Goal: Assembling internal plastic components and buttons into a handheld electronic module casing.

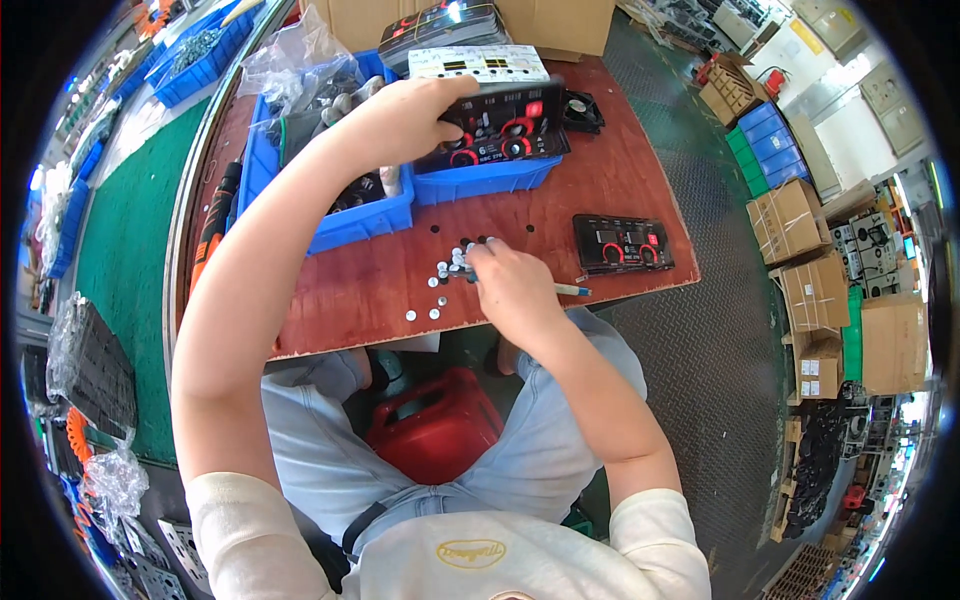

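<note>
My left hand (pixel 425 115) reaches forward to the blue bin and is closed on the upper left edge of a black panel (pixel 500 125) with red rings and white print. The panel is tilted up over the bin's front part. My right hand (pixel 515 290) is low over the table, its fingertips brought together at a scatter of small pale round pieces (pixel 442 268). A pen-like stick (pixel 572 290) passes beneath this hand; whether the fingers hold it or a round piece is hidden. Farther right a similar black panel (pixel 625 243) lies flat on the table.
The blue bin (pixel 485 183) adjoins another blue bin (pixel 360 222) holding mixed parts and plastic bags. Behind stand a stack of panels (pixel 445 30) and a cardboard box (pixel 555 25). A black fan-like part (pixel 582 110) and an orange-black tool (pixel 215 225) lie on the red-brown table (pixel 350 290).
</note>
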